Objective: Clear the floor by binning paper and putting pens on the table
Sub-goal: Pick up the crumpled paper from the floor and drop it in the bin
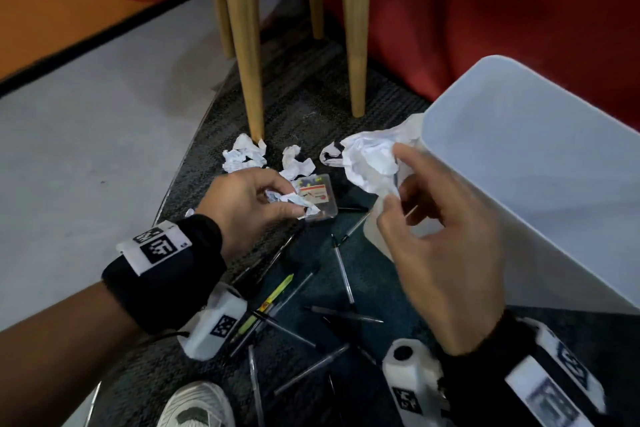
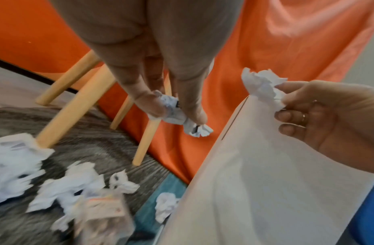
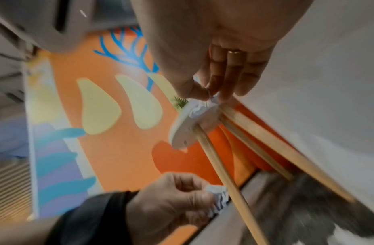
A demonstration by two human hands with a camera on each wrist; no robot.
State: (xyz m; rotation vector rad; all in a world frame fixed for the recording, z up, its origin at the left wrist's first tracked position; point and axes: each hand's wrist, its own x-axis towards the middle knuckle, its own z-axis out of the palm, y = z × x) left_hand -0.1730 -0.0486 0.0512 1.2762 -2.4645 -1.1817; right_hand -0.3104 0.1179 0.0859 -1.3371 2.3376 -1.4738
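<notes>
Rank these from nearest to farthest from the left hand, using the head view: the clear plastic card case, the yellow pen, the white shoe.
1. Clear plastic card case, just beyond the left hand's fingertips.
2. Yellow pen, on the carpet below the wrist.
3. White shoe, at the bottom edge.

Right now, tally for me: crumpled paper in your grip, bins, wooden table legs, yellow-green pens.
Crumpled paper held: 2, left wad in left hand, right wad in right hand
White bin: 1
Wooden table legs: 4
Yellow-green pen: 1
Total: 8
</notes>
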